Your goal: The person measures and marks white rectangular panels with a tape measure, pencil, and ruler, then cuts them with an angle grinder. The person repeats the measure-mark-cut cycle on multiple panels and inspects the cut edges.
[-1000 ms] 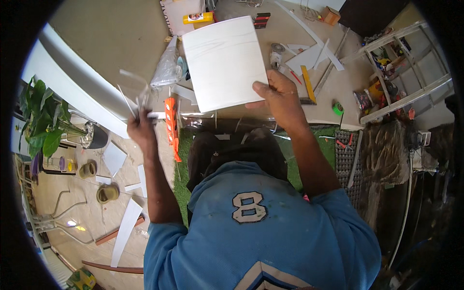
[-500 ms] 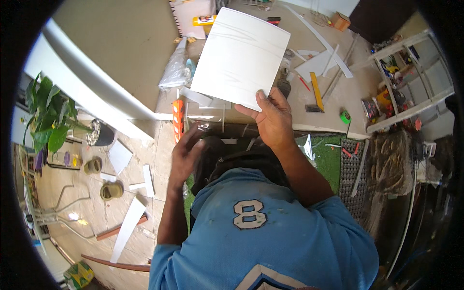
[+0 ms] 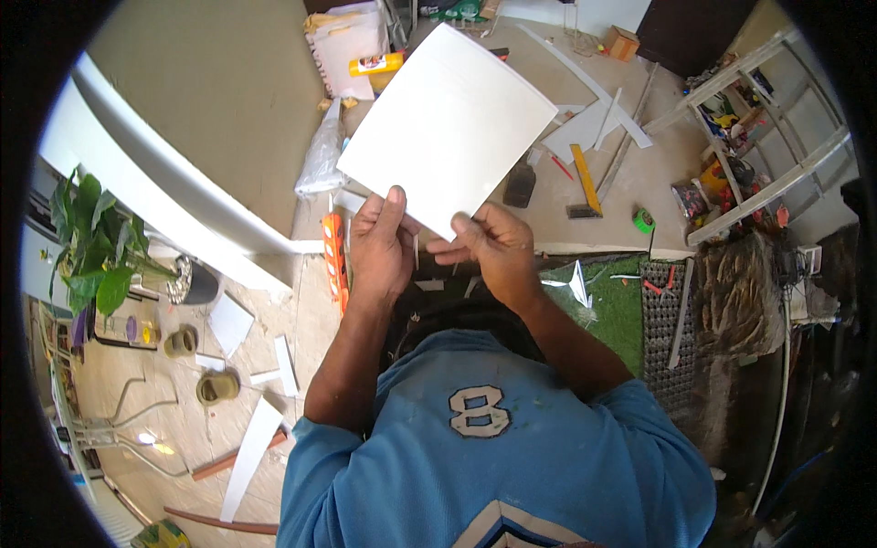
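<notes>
A white square sheet (image 3: 448, 119) is held up at a tilt in front of me. My left hand (image 3: 384, 242) grips its lower left edge, thumb on top. My right hand (image 3: 493, 251) pinches the bottom corner between thumb and fingers. Just left of my left hand lies an orange, slotted long tool (image 3: 332, 260). Beyond the sheet are a yellow tube (image 3: 375, 64) and a clear plastic bag (image 3: 320, 160). Right of it lie a yellow-handled square (image 3: 583, 183) and a green tape measure (image 3: 643, 220).
A potted plant (image 3: 96, 237), white offcuts (image 3: 251, 457) and pots (image 3: 217, 385) are on the left tiles. A metal ladder (image 3: 731, 224) stands at right. A green mat (image 3: 603, 320), dark grid mat (image 3: 662, 329) and cardboard box (image 3: 621, 44) are also in view.
The sheet has turned to a diagonal tilt. My left hand has risen from beside my leg onto its edge; the clear scraps it held earlier are out of it.
</notes>
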